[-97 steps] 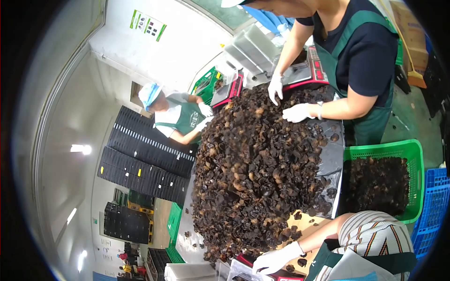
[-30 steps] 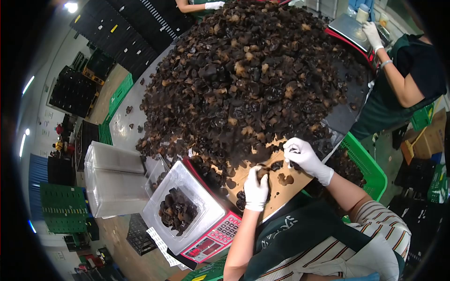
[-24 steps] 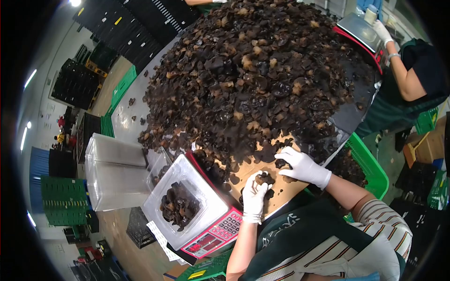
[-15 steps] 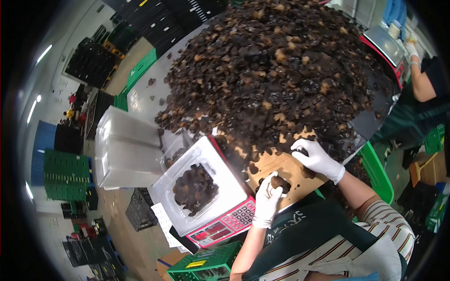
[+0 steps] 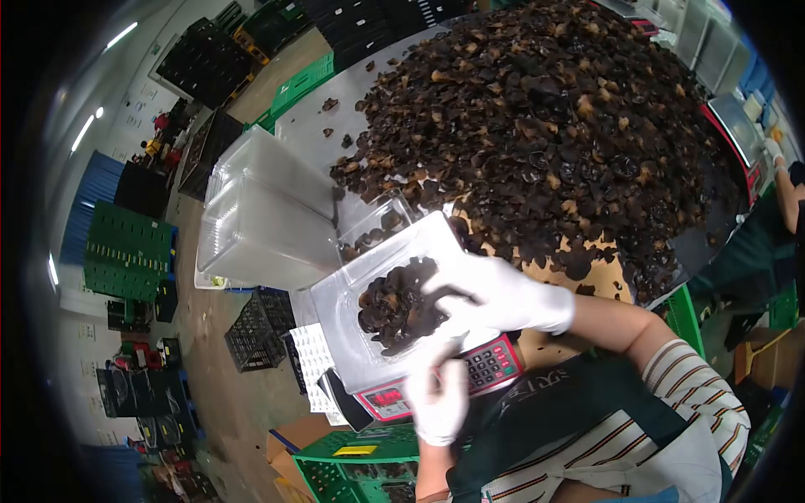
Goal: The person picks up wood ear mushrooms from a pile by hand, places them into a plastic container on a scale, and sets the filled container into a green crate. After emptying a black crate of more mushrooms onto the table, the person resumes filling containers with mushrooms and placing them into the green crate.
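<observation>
My right hand [image 5: 499, 295], in a white glove, reaches over the scale [image 5: 432, 239], its blurred fingertips at the edge of the dark wood ear mushrooms [image 5: 394, 306]. These mushrooms lie in a clear plastic tray on the weighing plate. Lower down, my left hand [image 5: 438, 398], also gloved and smeared by motion, is in front of the scale's red control panel [image 5: 490, 365]. Whether either hand holds a mushroom piece cannot be made out. A big heap of wood ear mushrooms [image 5: 553, 142] covers much of the table beyond.
Stacked clear plastic trays [image 5: 268, 214] stand left of the scale. A printed label sheet [image 5: 314, 365] hangs at its left side. A black crate [image 5: 258, 331] and a green crate [image 5: 356, 469] sit below. At far right, a co-worker's arm [image 5: 786, 197] is beside another scale [image 5: 738, 130].
My right hand has moved left from the heap's edge to the tray on the scale. My left hand has dropped lower and left, away from the brown board. The view has shifted.
</observation>
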